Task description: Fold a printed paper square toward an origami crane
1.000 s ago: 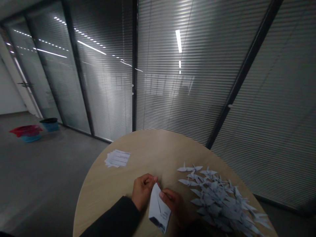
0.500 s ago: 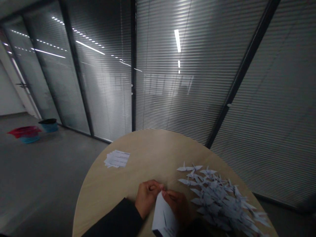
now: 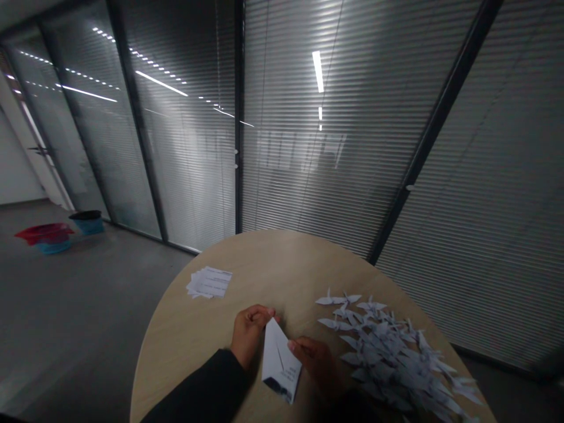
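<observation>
A folded sheet of white paper [image 3: 280, 363], printed near its lower end, is held between my two hands over the near part of the table. It tapers to a point at the top and has a dark line down its middle. My left hand [image 3: 251, 333] pinches it by that upper tip, fingers closed. On the right edge of the paper, my right hand [image 3: 315, 358] grips with thumb and fingers. Just right of that hand lies a heap of folded white paper cranes [image 3: 392, 352].
A small stack of printed white sheets [image 3: 210, 282] rests on the left of the round wooden table [image 3: 282, 258]. Behind stands a glass partition with blinds [image 3: 317, 176]. Two bins, one lined in red [image 3: 46, 235], one in black [image 3: 88, 222], stand on the floor at left.
Both hands were together at the paper's tip. My left hand has moved left and away with the tip, while my right hand has shifted down to the right edge. More of the paper shows.
</observation>
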A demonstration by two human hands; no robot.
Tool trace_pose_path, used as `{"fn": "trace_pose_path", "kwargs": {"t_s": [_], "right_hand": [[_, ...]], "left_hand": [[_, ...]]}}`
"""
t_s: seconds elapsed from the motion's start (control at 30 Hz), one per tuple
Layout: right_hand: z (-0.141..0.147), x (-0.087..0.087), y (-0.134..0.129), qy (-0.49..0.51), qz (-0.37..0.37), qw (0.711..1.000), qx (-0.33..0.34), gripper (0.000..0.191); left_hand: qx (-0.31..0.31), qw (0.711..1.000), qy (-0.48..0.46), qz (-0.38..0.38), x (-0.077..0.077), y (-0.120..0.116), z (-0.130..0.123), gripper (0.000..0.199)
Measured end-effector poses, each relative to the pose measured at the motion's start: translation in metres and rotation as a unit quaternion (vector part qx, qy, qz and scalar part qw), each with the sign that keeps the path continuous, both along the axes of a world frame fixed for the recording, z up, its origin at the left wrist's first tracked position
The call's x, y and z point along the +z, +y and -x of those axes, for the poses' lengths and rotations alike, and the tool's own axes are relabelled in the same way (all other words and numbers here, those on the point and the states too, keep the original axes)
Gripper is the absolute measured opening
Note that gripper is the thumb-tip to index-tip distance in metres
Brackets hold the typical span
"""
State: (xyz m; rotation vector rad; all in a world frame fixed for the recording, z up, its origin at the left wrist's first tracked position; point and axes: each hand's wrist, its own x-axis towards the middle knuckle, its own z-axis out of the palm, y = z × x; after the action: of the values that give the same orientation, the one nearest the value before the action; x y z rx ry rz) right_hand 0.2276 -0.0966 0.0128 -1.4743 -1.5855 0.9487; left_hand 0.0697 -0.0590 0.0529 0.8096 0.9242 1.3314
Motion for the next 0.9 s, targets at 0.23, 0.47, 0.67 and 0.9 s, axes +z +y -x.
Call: {"fn": "trace_pose_path", "kwargs": {"t_s": [0.23,0.47,0.67,0.9], "right_hand": [[-0.007,-0.003,0.0,-0.03,-0.02,0.999,-0.001,0.046],[-0.004,-0.006,0.004,0.107,0.011,0.993,0.039,0.046],[-0.003,-0.005,0.005,0.178,0.017,0.982,0.066,0.047],[-0.01,0.003,0.005,0.114,-0.047,0.992,-0.027,0.058]], "left_hand": [[0.034,0.999,-0.023,0.006,0.009,0.001,0.006,0.033],[0.069,0.996,-0.05,-0.002,0.005,0.003,0.004,0.029],[0.045,0.999,-0.018,-0.01,0.005,0.009,0.007,0.036],[-0.01,1.0,-0.007,-0.004,-0.001,0.009,0.006,0.044]]}}
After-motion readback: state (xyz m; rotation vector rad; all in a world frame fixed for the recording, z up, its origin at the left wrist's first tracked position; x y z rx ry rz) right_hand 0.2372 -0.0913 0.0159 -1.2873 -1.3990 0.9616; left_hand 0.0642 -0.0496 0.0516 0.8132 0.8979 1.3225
